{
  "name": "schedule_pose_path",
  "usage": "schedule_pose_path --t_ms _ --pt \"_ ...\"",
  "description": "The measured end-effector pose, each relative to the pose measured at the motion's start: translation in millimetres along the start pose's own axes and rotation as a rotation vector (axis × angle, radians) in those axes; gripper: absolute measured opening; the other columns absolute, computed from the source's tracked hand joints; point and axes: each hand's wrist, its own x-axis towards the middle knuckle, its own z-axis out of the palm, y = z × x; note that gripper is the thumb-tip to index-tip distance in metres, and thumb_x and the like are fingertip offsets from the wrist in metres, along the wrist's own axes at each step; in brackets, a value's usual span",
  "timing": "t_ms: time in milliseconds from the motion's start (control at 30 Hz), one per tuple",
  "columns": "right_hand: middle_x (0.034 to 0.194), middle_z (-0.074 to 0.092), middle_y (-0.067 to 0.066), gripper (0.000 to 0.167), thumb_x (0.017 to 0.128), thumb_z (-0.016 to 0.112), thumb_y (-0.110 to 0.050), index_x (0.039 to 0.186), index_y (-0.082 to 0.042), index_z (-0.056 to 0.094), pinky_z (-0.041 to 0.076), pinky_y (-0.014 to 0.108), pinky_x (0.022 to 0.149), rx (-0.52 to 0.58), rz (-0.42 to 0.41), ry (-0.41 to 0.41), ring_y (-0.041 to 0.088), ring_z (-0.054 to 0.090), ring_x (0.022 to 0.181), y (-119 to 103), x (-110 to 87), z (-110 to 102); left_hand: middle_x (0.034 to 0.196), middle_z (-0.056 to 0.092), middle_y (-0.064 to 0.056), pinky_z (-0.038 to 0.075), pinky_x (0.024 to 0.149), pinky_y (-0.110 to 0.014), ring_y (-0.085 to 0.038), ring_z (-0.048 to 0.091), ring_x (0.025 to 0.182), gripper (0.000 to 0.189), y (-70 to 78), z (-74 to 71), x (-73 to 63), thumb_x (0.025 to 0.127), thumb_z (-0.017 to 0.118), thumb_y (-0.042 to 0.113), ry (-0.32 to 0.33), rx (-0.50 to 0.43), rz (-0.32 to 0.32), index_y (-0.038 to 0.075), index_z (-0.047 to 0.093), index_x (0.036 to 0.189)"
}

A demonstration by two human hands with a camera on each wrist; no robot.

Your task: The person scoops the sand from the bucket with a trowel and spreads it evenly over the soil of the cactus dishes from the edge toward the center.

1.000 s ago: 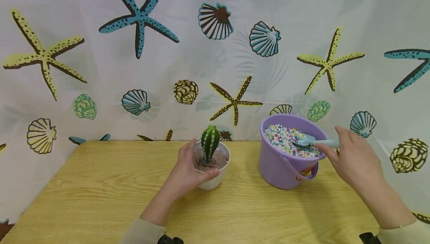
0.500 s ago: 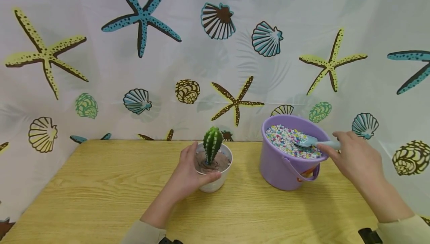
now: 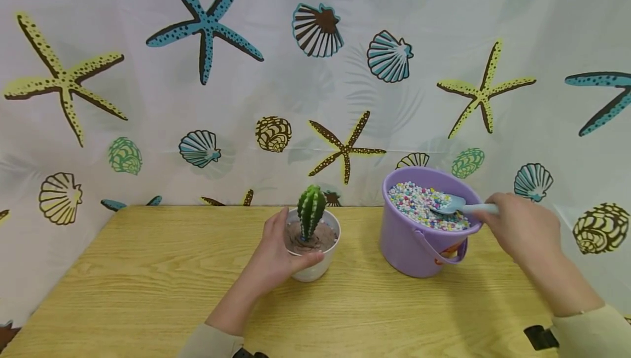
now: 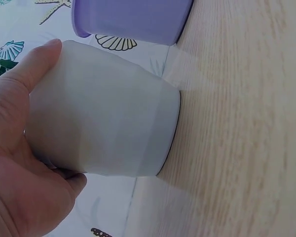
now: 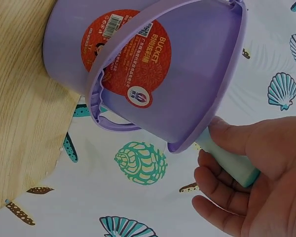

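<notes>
My left hand [image 3: 276,257] holds the rim of a white pot [image 3: 309,273], thumb in front and fingers at the far left side. A green cactus [image 3: 311,213] stands in the brown soil [image 3: 322,236] of this pot. In the left wrist view the pot's base meets the table. To the right, my right hand [image 3: 527,229] grips the pale blue handle of a small shovel [image 3: 480,208]. Its blade lies in colourful beads [image 3: 414,205] that fill a purple bucket [image 3: 405,246]. From the right wrist view, thumb and fingers are round the handle [image 5: 232,160] beyond the bucket's rim.
The bucket's carrying handle [image 3: 436,251] hangs down on its front side, near a red label [image 5: 130,54]. Both containers stand on a wood-grain table [image 3: 162,276]. A curtain [image 3: 236,90] printed with starfish and shells hangs close behind.
My right hand has moved slightly left along the shovel's handle, and its raised fingers have come down round it. My left hand stays on the pot, which has shifted very slightly right.
</notes>
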Motion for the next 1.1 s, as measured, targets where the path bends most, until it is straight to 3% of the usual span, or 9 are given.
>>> schedule_pose_path --t_ms 233,467,733,1100 --pt "0.088 0.072 0.010 0.026 0.103 0.081 -0.028 0.112 -0.003 0.078 0.043 0.040 0.049 -0.021 -0.051 0.104 0.025 0.059 0.067 1 -1.7 -4 0.179 0.012 -0.025 0.034 0.123 -0.070 -0.054 0.030 0.159 0.138 -1.8 0.6 2.1 0.084 0.095 0.059 -0.002 -0.005 0.000 0.006 0.008 0.177" --pt "0.090 0.069 0.011 0.023 0.096 0.088 -0.019 0.108 -0.002 0.078 0.046 0.039 0.046 -0.083 -0.148 0.226 0.030 0.065 0.072 3 -1.3 -13 0.179 0.012 -0.026 0.033 0.124 -0.071 -0.054 0.028 0.160 0.137 -1.4 1.0 2.8 0.084 0.096 0.056 -0.020 -0.040 0.002 0.007 0.008 0.177" --pt "0.088 0.069 0.010 0.023 0.093 0.090 -0.016 0.107 -0.003 0.080 0.050 0.040 0.048 -0.130 -0.210 0.246 0.030 0.066 0.072 3 4.9 -23 0.178 0.012 -0.027 0.031 0.124 -0.072 -0.054 0.028 0.159 0.136 -1.0 4.4 2.6 0.083 0.097 0.054 -0.030 -0.059 0.024 0.005 0.011 0.176" --pt "0.089 0.067 0.014 0.025 0.094 0.089 -0.015 0.111 0.000 0.077 0.050 0.042 0.047 -0.227 -0.200 0.163 0.030 0.066 0.069 0 11.4 -48 0.178 0.013 -0.026 0.033 0.124 -0.070 -0.053 0.030 0.159 0.135 2.8 6.4 0.5 0.085 0.096 0.054 -0.058 -0.064 0.024 0.007 0.010 0.177"
